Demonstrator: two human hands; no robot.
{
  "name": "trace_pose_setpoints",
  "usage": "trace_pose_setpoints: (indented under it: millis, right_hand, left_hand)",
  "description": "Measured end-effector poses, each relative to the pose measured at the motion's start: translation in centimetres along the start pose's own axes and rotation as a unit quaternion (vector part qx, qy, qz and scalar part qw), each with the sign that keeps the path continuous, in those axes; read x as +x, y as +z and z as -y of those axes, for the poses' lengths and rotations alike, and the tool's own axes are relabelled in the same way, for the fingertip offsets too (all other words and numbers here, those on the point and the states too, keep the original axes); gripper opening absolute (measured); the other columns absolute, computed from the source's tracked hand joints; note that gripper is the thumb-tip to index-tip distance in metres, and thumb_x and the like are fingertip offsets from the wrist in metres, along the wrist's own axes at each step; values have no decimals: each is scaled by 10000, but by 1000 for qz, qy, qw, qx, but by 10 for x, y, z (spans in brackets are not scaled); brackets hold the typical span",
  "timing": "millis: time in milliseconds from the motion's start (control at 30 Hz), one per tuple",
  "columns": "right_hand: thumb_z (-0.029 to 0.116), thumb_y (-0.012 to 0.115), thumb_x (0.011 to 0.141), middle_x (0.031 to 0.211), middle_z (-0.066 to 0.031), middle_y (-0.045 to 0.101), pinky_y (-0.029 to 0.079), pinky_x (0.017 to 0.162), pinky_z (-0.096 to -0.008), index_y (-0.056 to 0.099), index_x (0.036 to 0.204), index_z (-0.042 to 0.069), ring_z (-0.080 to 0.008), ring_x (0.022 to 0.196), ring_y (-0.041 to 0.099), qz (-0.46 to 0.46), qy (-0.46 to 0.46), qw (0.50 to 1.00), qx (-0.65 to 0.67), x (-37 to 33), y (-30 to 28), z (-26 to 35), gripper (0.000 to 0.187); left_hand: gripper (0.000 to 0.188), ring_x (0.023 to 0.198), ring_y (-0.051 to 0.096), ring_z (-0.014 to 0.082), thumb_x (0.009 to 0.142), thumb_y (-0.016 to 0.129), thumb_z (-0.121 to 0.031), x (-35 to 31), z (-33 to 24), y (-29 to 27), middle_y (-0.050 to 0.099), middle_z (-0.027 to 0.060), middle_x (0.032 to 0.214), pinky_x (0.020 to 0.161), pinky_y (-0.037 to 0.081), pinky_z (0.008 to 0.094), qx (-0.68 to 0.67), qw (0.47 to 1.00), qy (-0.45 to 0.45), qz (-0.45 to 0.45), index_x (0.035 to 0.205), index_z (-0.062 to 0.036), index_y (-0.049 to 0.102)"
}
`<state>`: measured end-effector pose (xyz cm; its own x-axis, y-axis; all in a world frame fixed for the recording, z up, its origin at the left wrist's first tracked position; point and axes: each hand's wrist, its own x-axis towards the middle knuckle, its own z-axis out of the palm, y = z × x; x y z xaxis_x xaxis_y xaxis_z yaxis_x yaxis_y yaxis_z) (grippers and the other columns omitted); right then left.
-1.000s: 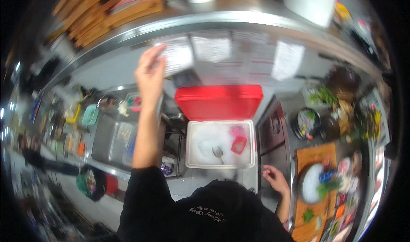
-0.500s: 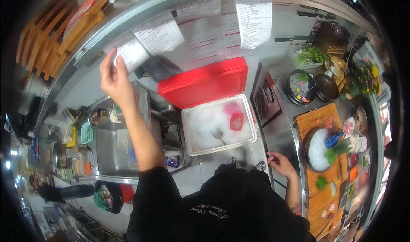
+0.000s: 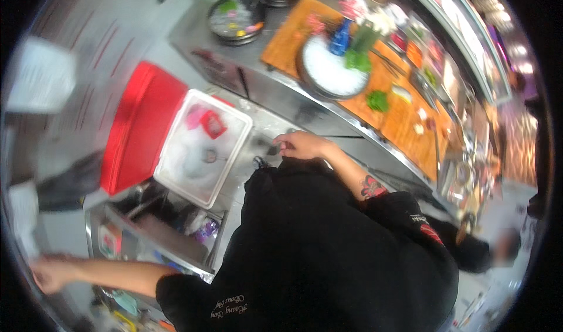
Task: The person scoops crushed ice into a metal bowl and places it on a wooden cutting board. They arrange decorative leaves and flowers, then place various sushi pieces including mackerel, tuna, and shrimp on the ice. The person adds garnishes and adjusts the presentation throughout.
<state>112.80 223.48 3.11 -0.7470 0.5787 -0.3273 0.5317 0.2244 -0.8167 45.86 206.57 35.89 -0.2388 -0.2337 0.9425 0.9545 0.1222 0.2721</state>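
**Right hand braced at the tabletop edge, left hand extended to the side**

My right hand (image 3: 298, 145) sits at centre frame on the steel tabletop (image 3: 275, 106), fingers drawn together over a small dark object I cannot identify; whether it is actually gripped is not clear. My left hand (image 3: 50, 272) is at the lower left edge of the frame, arm stretched out and blurred. I cannot tell if its fingers are spread or closed, or what it touches.

The white ice bin (image 3: 202, 147) lies left of centre, its red lid (image 3: 136, 133) swung back toward the upper left. A scoop (image 3: 209, 155) and a red container (image 3: 213, 124) rest on the ice. The bin is just beside the right hand, apart from it.

Procedure, as I judge it:
- Keep the right hand planted while the left reaches; the body is twisted.
- Keep the sleeve out of the bin, which stands uncovered.
- Avoid sweeping toward the wooden board (image 3: 399, 112) and the ice platter (image 3: 331, 71) in the upper centre.
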Motion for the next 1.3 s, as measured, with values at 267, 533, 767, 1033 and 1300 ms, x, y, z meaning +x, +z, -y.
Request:
trace_pose_setpoints:
  millis: [267,533,767,1033,1300]
  right_hand:
    - [175,656,949,877,-99,708,534,740,-383,691,1190,57,-246,780,673,-217,102,969,61,-103,-73,-36,270]
    - [88,664,930,809,-90,672,517,683,-334,688,1038,28,-198,716,631,-480,180,859,12,-166,-199,-114,125]
    - [146,727,912,875,-162,706,545,715,-402,671,1036,8,-320,776,694,-444,256,854,86,-224,-199,-185,193]
    - [199,819,860,941,-193,736,574,749,-384,614,1247,1,-297,817,728,-430,354,824,105,-220,-151,-201,481]
    - [124,802,866,1126,-191,720,578,841,-370,565,1347,15,-280,970,725,-467,277,836,76,-233,-153,-211,547]
  left_hand:
    - [254,882,685,236,1000,701,-185,-107,-120,-46,691,148,999,786,615,362,119,986,50,104,1071,49,635]
    - [233,902,696,216,847,713,75,-397,-491,70,724,113,969,818,553,335,-452,552,-161,682,1060,-17,734]
    - [235,896,710,177,931,715,-17,-474,-654,91,713,117,1068,791,557,275,-475,321,-199,795,1166,-6,701]
    - [501,1197,560,445,921,634,-14,-582,-726,56,518,253,1340,1054,458,495,-388,398,60,829,1398,12,482]
    - [511,1200,564,465,887,685,-30,-592,-717,50,589,266,1253,1035,456,495,-408,353,-41,841,1345,5,463]
